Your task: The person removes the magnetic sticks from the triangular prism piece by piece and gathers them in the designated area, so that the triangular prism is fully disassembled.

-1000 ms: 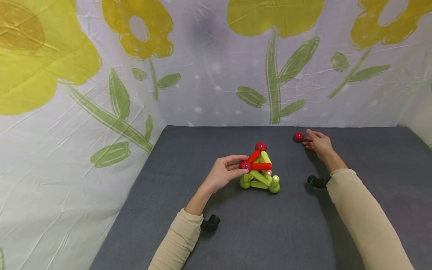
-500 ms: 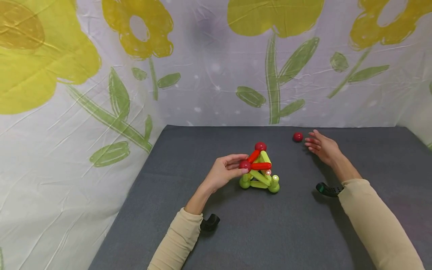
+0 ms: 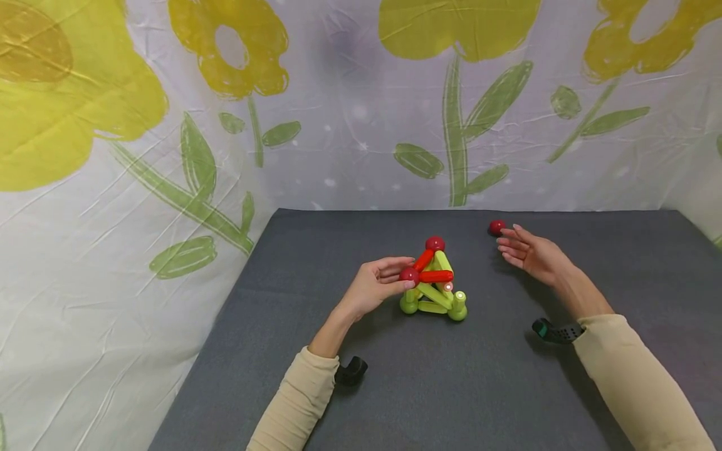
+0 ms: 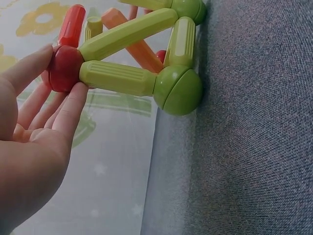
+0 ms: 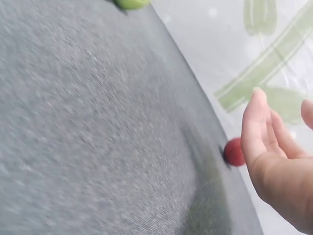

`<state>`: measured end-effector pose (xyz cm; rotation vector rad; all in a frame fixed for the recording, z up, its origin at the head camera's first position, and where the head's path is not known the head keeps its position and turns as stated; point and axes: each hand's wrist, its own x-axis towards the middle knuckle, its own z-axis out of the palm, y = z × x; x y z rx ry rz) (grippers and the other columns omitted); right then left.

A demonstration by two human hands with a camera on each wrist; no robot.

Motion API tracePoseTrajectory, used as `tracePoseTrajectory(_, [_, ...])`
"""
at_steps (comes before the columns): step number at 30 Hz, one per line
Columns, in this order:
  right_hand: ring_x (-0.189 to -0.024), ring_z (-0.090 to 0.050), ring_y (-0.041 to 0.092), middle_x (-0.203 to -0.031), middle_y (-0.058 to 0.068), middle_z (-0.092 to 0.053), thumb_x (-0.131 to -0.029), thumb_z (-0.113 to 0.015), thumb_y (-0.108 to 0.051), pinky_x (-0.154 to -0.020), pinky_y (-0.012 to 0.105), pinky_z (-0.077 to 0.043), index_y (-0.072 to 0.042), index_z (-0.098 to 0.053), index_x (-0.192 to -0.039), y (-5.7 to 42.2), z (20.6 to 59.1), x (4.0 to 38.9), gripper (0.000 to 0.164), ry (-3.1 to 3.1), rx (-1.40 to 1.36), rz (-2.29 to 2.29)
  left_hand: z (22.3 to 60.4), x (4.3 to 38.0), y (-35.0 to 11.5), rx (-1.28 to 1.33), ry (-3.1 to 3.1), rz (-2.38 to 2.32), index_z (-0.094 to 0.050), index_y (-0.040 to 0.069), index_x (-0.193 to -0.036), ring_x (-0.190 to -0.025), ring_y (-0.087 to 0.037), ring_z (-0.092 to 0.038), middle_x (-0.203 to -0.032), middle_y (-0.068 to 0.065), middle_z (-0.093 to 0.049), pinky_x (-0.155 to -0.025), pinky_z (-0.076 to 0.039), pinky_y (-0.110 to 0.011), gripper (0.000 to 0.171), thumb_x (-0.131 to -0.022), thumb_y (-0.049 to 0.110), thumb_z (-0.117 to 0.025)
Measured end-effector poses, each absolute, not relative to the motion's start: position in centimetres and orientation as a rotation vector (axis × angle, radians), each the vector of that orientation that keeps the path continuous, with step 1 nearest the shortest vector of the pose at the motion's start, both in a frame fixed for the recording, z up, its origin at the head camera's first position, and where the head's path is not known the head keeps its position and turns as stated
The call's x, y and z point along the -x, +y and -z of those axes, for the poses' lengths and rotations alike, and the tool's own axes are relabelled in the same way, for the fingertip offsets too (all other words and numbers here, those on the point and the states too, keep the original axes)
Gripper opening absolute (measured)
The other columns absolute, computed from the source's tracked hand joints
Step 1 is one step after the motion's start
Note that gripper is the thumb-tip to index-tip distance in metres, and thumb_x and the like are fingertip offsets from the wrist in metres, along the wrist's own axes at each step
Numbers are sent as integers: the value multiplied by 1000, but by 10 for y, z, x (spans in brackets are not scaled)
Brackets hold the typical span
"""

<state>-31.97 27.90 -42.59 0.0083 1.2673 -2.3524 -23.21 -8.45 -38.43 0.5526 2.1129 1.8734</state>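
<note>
My left hand [image 3: 369,289] pinches a red ball [image 4: 67,69] at an upper corner of a frame built from toy magnetic sticks and balls. Lime-green sticks [image 4: 120,79] and green balls [image 4: 179,92] form its lower part, which stands on the dark cloth. Two red sticks [image 3: 436,276] run from the held ball, one up to a second red ball [image 3: 435,244] at the top. Over the table at the right, my right hand [image 3: 536,258] has its fingers spread and holds nothing. Its fingertips overlap a loose red ball [image 3: 496,227] near the back edge.
Dark grey cloth [image 3: 468,382] covers the table. Behind and to the left hangs a pale curtain [image 3: 350,156] printed with yellow flowers. An orange stick [image 4: 142,51] shows inside the frame. Black wrist bands [image 3: 351,371] sit at both sleeves.
My right hand drew back to the right from beside the loose ball, then came left again, lower and with its palm turned up more. The left hand and the frame have stayed still.
</note>
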Motion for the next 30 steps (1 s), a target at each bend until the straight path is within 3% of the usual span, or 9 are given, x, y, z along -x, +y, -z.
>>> tracePoseTrajectory(10, [-100,-64,17,-108,7,-67,-104,-41,-23,-87,29,-50,-12,-68,-110,255,421,304,30,1363,112,2166,383,231,-84,-544,2115,-1867,-53,-5,-131,-116,-33,-55,-129,-20,-56,-89,-50,-33,46,-87,-1,-68])
tracePoseTrajectory(18, [-101,-64,20,-111,11,-66,-105,-41,-18,-89,32,-49,-5,-63,-120,226,412,292,30,1393,195,2065,381,230,-84,-517,2119,-1855,-54,-4,-131,-115,-32,-56,-128,-19,-57,-88,-50,-33,46,-88,1,-68])
tracePoseTrajectory(30, [-90,-68,19,-105,9,-68,-104,-40,-12,-84,31,-51,-9,-71,-105,192,400,287,31,1360,199,1972,382,229,-84,-517,2118,-1864,-54,-3,-131,-113,-29,-58,-127,-18,-57,-88,-50,-33,47,-87,1,-69])
